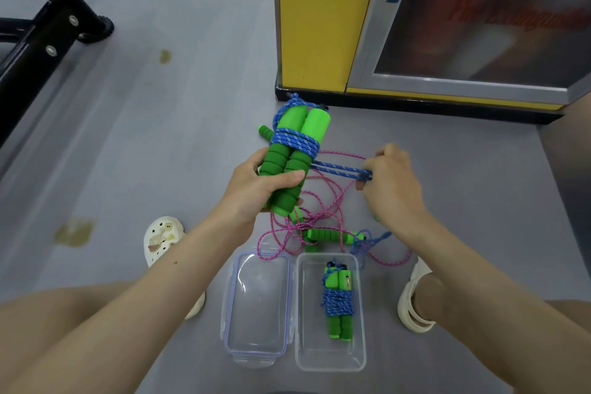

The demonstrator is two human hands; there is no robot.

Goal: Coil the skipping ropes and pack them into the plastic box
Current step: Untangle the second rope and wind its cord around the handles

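- The left hand [256, 182] is wrapped around the lower foam grips of a pair of green handles [294, 150], thumb across the front, holding them side by side and roughly upright above the floor [160, 137].
- A blue rope [295, 139] is wound several turns around the middle of the two handles, with a loop also running over their top ends.
- From that winding, a few blue strands [339, 169] stretch out sideways, taut, to the right hand [390, 182], which pinches them with curled fingers.
- A pink rope [319, 201] lies loose and tangled on the floor beneath both hands, one loop reaching the far edge of the lid [259, 301].
- Among the pink loops lies another green handle [329, 235] with a small tangle of blue cord at its end; a further green handle tip [265, 132] shows just behind the held pair.
- The clear plastic box [331, 358] stands open on the floor between the person's feet, with the lid just beside it on the left.
- Inside the box lies one finished bundle [338, 301]: two green handles bound together with blue rope, lengthwise in the box.
- A white shoe [161, 243] sits left of the lid and another [415, 297] right of the box.
- A yellow cabinet [313, 19] with a glazed door stands beyond the hands, and a black metal frame [48, 29] is at the far left.
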